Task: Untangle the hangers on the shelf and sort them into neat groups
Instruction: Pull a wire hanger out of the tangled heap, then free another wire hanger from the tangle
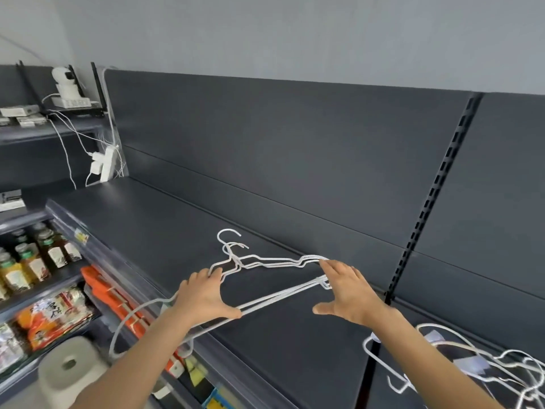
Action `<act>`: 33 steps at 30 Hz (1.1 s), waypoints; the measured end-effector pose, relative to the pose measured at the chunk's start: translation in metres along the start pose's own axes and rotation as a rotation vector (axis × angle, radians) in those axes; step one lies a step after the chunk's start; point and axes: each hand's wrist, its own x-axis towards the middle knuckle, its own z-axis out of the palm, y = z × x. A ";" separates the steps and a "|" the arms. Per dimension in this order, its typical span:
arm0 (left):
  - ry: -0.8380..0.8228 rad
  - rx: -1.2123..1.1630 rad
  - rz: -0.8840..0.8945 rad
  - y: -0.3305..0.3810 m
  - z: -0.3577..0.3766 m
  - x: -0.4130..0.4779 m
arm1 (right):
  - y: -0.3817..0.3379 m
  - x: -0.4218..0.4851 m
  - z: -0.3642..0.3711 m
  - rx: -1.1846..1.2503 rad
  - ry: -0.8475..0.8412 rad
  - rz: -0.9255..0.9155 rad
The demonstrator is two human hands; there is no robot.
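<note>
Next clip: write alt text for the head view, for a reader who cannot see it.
A person's left hand and right hand rest open on the two ends of an aligned stack of white wire hangers lying on a dark grey shelf. A tangled pile of more hangers lies at lower right; bottles stand on a lower shelf at left.

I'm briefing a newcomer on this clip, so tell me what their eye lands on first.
A neat stack of white wire hangers lies in the middle of the dark shelf, with the left hand and right hand touching its two ends, fingers spread. At the lower right sits a tangled heap of hangers. At the lower left, bottles and snack packets fill the lower shelves.
</note>
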 end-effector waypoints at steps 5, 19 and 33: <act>-0.064 -0.036 -0.031 0.004 0.018 0.017 | 0.013 -0.009 0.016 0.099 -0.064 0.084; 0.014 -0.140 0.242 0.069 0.017 0.011 | 0.045 -0.061 0.016 0.125 -0.045 0.208; -0.056 -0.226 0.628 0.271 0.050 -0.067 | 0.156 -0.258 -0.017 0.069 0.186 0.430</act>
